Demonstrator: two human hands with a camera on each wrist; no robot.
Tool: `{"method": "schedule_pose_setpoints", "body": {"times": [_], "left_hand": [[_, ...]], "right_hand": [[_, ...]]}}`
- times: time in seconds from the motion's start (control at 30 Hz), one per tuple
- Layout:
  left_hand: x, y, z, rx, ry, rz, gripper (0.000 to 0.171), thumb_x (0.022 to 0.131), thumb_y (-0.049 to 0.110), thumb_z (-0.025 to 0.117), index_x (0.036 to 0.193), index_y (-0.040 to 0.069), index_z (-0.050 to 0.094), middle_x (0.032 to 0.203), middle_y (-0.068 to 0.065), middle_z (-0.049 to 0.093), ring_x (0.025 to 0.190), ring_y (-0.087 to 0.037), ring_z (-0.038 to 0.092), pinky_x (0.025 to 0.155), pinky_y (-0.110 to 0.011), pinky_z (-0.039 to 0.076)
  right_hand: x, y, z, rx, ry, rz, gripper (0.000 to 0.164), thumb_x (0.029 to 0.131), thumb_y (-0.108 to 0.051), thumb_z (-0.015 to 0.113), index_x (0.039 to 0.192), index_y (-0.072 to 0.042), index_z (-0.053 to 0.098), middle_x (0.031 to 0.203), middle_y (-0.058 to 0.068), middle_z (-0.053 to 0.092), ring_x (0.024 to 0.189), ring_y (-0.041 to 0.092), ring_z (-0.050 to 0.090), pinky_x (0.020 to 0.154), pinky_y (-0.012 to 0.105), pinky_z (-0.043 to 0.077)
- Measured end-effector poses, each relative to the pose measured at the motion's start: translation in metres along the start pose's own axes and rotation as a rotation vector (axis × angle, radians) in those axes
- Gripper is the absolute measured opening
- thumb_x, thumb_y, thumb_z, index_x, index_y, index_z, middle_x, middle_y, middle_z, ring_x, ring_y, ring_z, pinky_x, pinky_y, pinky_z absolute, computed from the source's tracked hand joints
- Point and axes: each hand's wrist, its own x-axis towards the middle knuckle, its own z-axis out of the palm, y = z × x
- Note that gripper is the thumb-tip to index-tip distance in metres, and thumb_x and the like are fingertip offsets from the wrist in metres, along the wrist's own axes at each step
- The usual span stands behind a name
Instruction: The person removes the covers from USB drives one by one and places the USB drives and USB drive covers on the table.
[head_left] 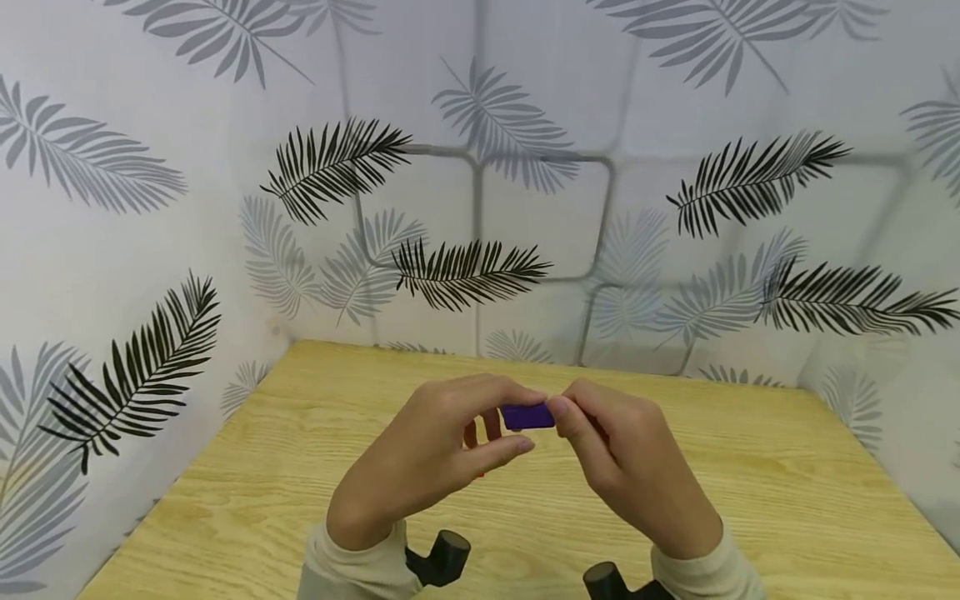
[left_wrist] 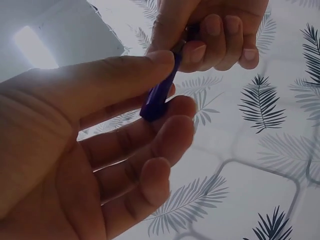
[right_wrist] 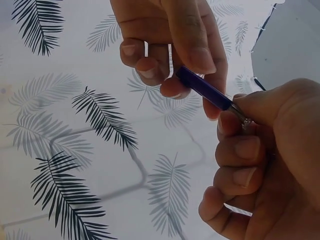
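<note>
A small flat purple bar with a silver metal end piece is held between both hands above the wooden table. My right hand pinches the metal end between thumb and index finger, with its other fingers curled in. My left hand is at the bar's other end. Its index finger lies along the upper edge and another fingertip sits under it. In the head view the left thumb appears below the bar, apart from it. In the left wrist view that thumb overlaps the purple bar. Right fingertips partly hide the metal end.
Below the hands is the light wooden table. White fabric with leaf prints hangs behind it and along the sides. Black camera mounts are on both wrists. A bright light shows overhead in the left wrist view.
</note>
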Motion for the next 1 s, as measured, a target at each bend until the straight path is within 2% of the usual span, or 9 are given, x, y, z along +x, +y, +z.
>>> {"method": "schedule_pose_setpoints", "body": {"times": [0.13,0.37,0.6,0.83,1.0], "left_hand": [[0.0019,0.0009,0.0026,0.007,0.024,0.009,0.022,0.089,0.021,0.071,0.110,0.015,0.068,0.096,0.011,0.067,0.070,0.001,0.054,0.055,-0.018,0.046],[0.0005,-0.0008,-0.0014,0.022,0.040,0.018,0.017,0.087,0.017,0.073,0.104,0.016,0.070,0.088,0.014,0.064,0.067,0.003,0.052,0.054,-0.019,0.045],[-0.0005,0.0003,-0.0011,-0.013,0.023,-0.008,0.014,0.089,0.017,0.071,0.102,0.017,0.069,0.088,0.015,0.064,0.068,0.002,0.053,0.054,-0.020,0.045],[-0.0004,-0.0024,-0.0024,-0.016,0.027,0.048,0.012,0.089,0.018,0.071,0.101,0.015,0.070,0.087,0.013,0.065,0.068,0.003,0.052,0.056,-0.019,0.047],[0.0000,-0.0020,-0.0027,-0.036,0.022,0.033,0.012,0.090,0.016,0.070,0.101,0.015,0.070,0.084,0.014,0.063,0.066,0.002,0.051,0.055,-0.020,0.047]], "right_hand": [[-0.0010,0.0006,0.0002,0.007,-0.018,0.005,0.027,0.095,-0.002,0.058,0.074,-0.018,0.052,0.061,-0.011,0.034,0.048,-0.002,0.027,0.044,0.013,0.028],[-0.0019,-0.0001,0.0015,0.031,-0.071,-0.026,0.031,0.095,-0.001,0.057,0.073,-0.021,0.049,0.062,-0.012,0.033,0.050,-0.003,0.027,0.045,0.012,0.027],[0.0003,-0.0012,0.0028,0.013,-0.021,-0.019,0.029,0.096,-0.002,0.056,0.073,-0.019,0.050,0.061,-0.011,0.033,0.050,-0.002,0.027,0.045,0.013,0.027],[-0.0001,-0.0028,0.0002,0.038,-0.061,-0.024,0.032,0.096,-0.001,0.055,0.071,-0.020,0.047,0.062,-0.012,0.033,0.050,-0.003,0.027,0.046,0.012,0.026],[0.0005,-0.0026,0.0010,0.041,-0.039,-0.026,0.031,0.096,-0.001,0.054,0.072,-0.020,0.048,0.062,-0.011,0.033,0.051,-0.002,0.027,0.046,0.012,0.026]]}}
